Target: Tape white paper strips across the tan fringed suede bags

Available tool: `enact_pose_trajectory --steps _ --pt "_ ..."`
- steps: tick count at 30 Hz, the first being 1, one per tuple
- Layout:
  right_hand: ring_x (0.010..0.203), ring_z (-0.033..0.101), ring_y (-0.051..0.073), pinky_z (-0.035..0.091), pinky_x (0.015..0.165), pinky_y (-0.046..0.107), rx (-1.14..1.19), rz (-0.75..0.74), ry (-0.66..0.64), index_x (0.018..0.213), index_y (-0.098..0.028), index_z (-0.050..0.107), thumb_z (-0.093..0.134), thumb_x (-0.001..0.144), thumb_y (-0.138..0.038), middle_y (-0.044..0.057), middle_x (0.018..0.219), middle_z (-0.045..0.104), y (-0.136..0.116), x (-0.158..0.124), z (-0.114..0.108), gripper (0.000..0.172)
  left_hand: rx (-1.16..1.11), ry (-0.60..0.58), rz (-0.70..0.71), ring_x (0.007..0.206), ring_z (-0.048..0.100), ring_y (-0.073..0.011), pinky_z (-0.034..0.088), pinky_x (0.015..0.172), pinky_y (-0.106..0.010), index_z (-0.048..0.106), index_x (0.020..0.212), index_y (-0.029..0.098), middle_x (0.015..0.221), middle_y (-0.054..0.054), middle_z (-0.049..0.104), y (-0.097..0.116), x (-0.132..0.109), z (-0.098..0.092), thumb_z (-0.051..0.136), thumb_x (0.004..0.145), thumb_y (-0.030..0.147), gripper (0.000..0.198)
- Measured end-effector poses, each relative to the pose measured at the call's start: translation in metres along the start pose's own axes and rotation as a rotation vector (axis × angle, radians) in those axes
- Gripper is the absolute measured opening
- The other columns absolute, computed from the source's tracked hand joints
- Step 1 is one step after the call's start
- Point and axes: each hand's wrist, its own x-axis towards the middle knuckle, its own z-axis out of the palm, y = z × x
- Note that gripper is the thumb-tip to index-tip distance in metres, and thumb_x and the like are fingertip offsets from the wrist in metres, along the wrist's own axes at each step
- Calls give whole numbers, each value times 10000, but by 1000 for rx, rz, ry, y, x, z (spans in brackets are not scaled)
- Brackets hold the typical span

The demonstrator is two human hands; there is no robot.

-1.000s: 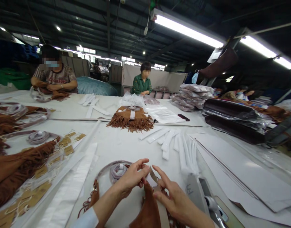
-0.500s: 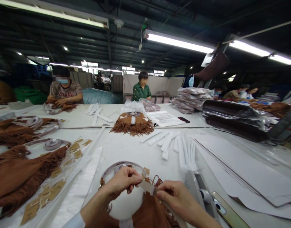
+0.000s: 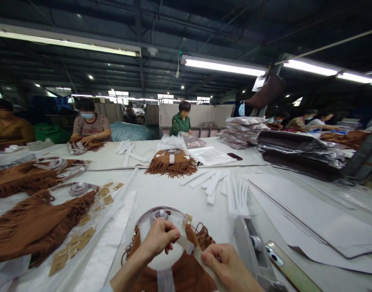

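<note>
A brown suede bag with a looped handle lies on the table right in front of me. My left hand is closed, thumb and fingers pinching one end of a thin white strip. The strip crosses the brown tab at the handle's right base. At its other side my right hand is closed too, pinching the strip's far end low over the bag. A coiled wrapped strap sits inside the handle loop. Brown fringe cords bunch beside the tab.
To the right stand a grey tape dispenser and a phone. White strips lie beyond my hands. More brown bags and tan tags are at left. A fringed bag lies farther back. Co-workers sit across the table.
My right hand has moved slightly right and down, away from the tab. My left hand stays near the same place, still pinching. The view has tilted up a little.
</note>
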Motion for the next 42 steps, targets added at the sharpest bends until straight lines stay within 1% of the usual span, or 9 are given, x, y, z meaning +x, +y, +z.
enact_pose_trajectory --steps 3,8,12,17,22,27,30,36,42 --pt "537 342 102 254 494 240 38 16 -9 583 -178 498 525 777 -518 -28 554 417 3 -11 -2 393 77 7 57 398 454 -103 342 410 -211 599 625 148 447 28 478 -4 -5 -13 593 696 465 325" --pt "564 445 125 310 525 243 -172 -73 137 620 -182 595 504 827 -469 -10 565 495 4 -25 -10 366 273 277 238 661 560 -146 421 603 -244 644 830 167 756 -19 626 6 -28 -35 585 757 398 249" --pt "515 434 114 302 508 246 -254 -134 95 584 -186 580 488 857 -445 -15 523 497 0 -26 -4 387 300 64 203 676 555 -168 409 620 -255 662 784 179 712 -25 633 16 -56 -8 525 826 447 304" --pt "564 520 129 357 538 228 -194 -144 -7 689 -185 661 490 872 -456 -2 588 600 -12 -29 -5 368 224 -55 155 764 565 -171 421 671 -252 657 1028 192 984 -39 668 23 -65 22 665 697 330 358" --pt "611 562 132 388 568 212 -139 -129 -39 733 -170 671 479 887 -466 10 651 652 -15 -33 -11 385 -91 -317 20 545 472 -96 341 517 -211 589 802 129 639 13 573 30 -58 25 666 707 469 361" --pt "645 604 138 409 610 208 -118 -151 -97 732 -176 675 480 901 -406 20 683 682 -5 -30 -10 346 -216 -361 -121 391 356 -57 235 414 -200 519 677 157 456 57 453 29 -51 34 597 663 725 574" --pt "670 614 133 413 639 203 -100 -202 -163 763 -185 691 476 906 -364 18 717 691 -1 -28 -8 315 -290 -377 -222 354 348 -51 221 390 -196 519 650 156 419 58 456 21 -47 41 706 567 684 566" --pt "577 492 115 351 541 211 -23 -39 -30 618 -161 607 522 851 -441 -2 587 571 9 -22 -6 374 -502 -177 -172 317 370 -50 216 353 -170 511 640 149 419 27 512 0 -25 40 730 665 514 427" --pt "552 404 105 309 493 218 195 162 109 627 -158 566 550 753 -684 -17 564 475 46 -24 -25 541 -745 396 -201 397 491 -44 402 408 -124 500 684 140 495 41 513 4 21 -7 625 810 136 177"
